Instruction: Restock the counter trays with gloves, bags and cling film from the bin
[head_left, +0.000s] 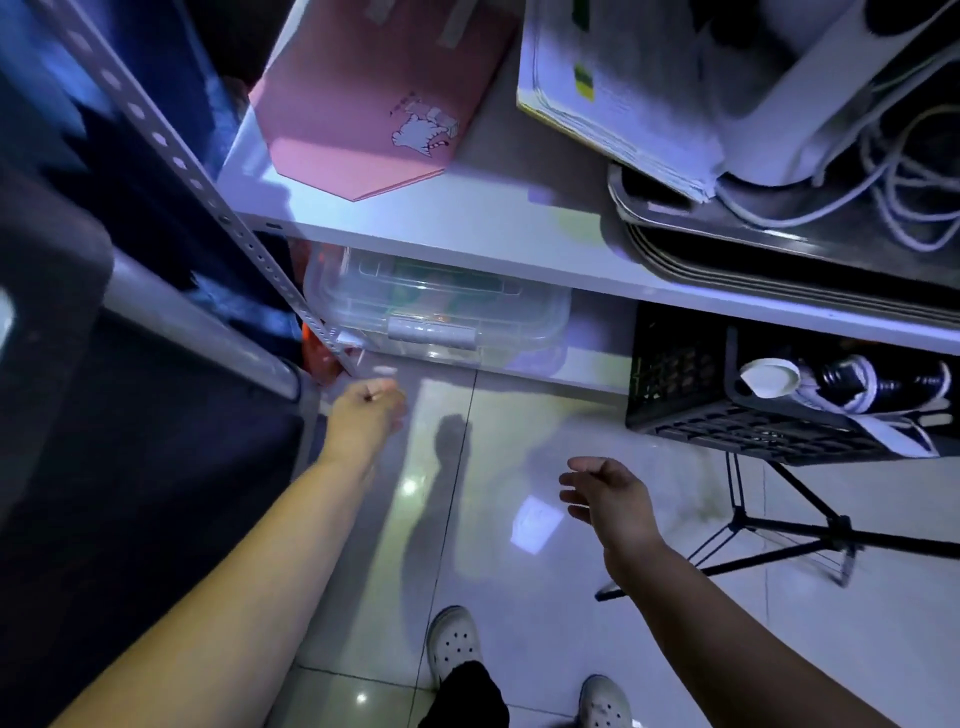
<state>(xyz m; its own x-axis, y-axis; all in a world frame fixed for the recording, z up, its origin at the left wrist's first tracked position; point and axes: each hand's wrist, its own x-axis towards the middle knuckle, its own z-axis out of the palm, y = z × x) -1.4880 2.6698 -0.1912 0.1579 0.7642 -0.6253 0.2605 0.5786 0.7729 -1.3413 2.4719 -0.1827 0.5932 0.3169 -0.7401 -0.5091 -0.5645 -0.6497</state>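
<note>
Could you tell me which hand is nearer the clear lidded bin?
Left. The left hand is close before the clear lidded bin; the right hand is farther back.

Clear plastic, pale metal and glossy tile around a storage shelf

The lidded bin (436, 312) is clear, smooth plastic with a grey plastic latch. It sits on a smooth white shelf board, behind a perforated upright (208, 192) of pale, matt metal. The floor tiles (519, 571) are glossy and mirror the lights. The pink box (363, 104) looks like matt card. Beside it lies a stack of paper sheets (623, 104) over dull metal trays (779, 270). The crate (727, 410) is black lattice plastic, the cables (909, 182) smooth white, and the clogs (452, 644) a pale, perforated foam or rubber.
</note>
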